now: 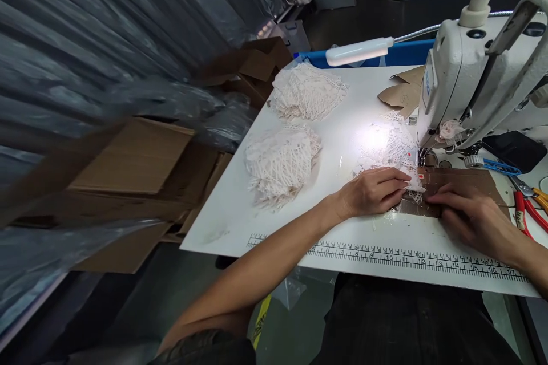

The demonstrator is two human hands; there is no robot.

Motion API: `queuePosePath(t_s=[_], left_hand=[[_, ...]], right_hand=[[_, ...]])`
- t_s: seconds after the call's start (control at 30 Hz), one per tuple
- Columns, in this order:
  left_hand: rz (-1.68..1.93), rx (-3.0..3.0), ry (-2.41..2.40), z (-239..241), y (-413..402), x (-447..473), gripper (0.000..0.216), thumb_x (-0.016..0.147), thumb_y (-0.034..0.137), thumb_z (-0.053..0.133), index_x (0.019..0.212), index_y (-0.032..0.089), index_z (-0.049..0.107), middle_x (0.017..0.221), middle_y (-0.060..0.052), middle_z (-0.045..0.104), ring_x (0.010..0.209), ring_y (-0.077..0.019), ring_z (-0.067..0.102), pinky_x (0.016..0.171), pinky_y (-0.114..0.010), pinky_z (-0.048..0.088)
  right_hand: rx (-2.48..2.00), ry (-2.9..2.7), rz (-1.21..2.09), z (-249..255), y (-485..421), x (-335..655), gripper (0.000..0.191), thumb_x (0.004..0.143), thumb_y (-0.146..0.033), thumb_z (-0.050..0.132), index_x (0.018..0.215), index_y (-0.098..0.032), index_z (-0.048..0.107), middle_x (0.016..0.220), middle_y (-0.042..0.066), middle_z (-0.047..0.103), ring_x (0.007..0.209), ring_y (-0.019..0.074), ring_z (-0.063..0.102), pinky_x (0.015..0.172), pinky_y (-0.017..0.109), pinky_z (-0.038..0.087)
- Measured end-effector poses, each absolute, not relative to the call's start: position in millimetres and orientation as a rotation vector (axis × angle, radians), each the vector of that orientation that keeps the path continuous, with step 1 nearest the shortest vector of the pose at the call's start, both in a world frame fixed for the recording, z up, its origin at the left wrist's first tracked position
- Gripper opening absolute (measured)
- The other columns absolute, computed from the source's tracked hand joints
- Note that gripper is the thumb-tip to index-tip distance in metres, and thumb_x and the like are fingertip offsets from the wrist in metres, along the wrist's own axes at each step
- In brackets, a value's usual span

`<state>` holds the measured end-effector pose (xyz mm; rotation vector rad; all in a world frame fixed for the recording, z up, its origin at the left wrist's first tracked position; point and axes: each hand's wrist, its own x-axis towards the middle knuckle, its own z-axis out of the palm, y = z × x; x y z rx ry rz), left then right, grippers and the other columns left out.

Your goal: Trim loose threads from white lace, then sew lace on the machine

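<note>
A piece of white lace lies under the sewing machine, brightly lit near the needle area. My left hand rests on the lace's near end, fingers curled together and gripping its edge. Just right of that edge is my right hand, over a brown plate on the machine bed. Its index finger points at the lace corner, and the other fingers are bent in and slightly blurred. Whatever its fingertips hold is hidden. Small red marks show beside the needle.
Two lace piles sit left on the white table. A printed ruler runs along the front edge. Red-handled pliers, blue tweezers and a black phone lie right. Cardboard boxes stand left of the table.
</note>
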<state>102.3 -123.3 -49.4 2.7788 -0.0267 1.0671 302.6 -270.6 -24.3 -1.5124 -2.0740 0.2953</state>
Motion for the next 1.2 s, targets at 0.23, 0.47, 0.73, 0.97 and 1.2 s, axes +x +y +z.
queuePosePath(t_s=[0.23,0.47,0.73,0.97,1.2], left_hand=[[0.934,2.941,-0.116,-43.5,-126.1,101.8,0.012,0.091,0.021,0.058,0.097,0.017,0.067,0.1,-0.005,0.076,0.076,-0.0134,0.067,0.065,-0.03,0.052],[0.868,2.987,-0.118,-45.2,-126.0,100.9,0.014,0.093,0.017,0.054,0.093,0.017,0.068,0.102,-0.005,0.076,0.081,-0.0134,0.068,0.07,-0.03,0.052],[0.855,2.919,-0.074,-51.9,-126.0,100.8,0.018,0.095,0.014,0.049,0.103,0.015,0.065,0.104,-0.007,0.075,0.093,-0.0144,0.071,0.079,-0.03,0.058],[0.963,2.948,-0.121,-46.7,-126.1,101.1,0.013,0.094,0.012,0.053,0.1,0.014,0.064,0.103,-0.007,0.076,0.09,-0.0143,0.072,0.076,-0.029,0.059],[0.998,2.99,-0.162,-44.7,-126.0,101.8,0.012,0.094,0.012,0.053,0.094,0.013,0.065,0.102,-0.007,0.075,0.09,-0.0122,0.07,0.081,-0.026,0.057]], right_hand=[[-1.525,-2.275,0.04,-39.2,-273.0,296.1,0.037,0.089,-0.014,0.048,0.118,-0.019,0.069,0.102,0.014,0.062,0.09,0.0273,0.059,0.075,0.044,0.052],[-1.52,-2.281,0.029,-36.6,-272.9,296.2,0.037,0.089,-0.014,0.046,0.117,-0.018,0.07,0.1,0.014,0.062,0.089,0.0272,0.058,0.072,0.042,0.051],[-1.562,-2.23,0.1,-38.5,-272.4,296.0,0.04,0.089,-0.015,0.048,0.12,-0.021,0.071,0.101,0.013,0.063,0.088,0.026,0.06,0.071,0.041,0.051],[-1.544,-2.228,0.089,-38.7,-272.0,296.2,0.039,0.089,-0.015,0.049,0.119,-0.022,0.072,0.1,0.014,0.062,0.087,0.0259,0.061,0.07,0.04,0.05],[-1.555,-2.23,0.038,-37.5,-271.7,295.9,0.036,0.089,-0.014,0.049,0.115,-0.022,0.073,0.098,0.012,0.063,0.085,0.0231,0.061,0.068,0.036,0.049]])
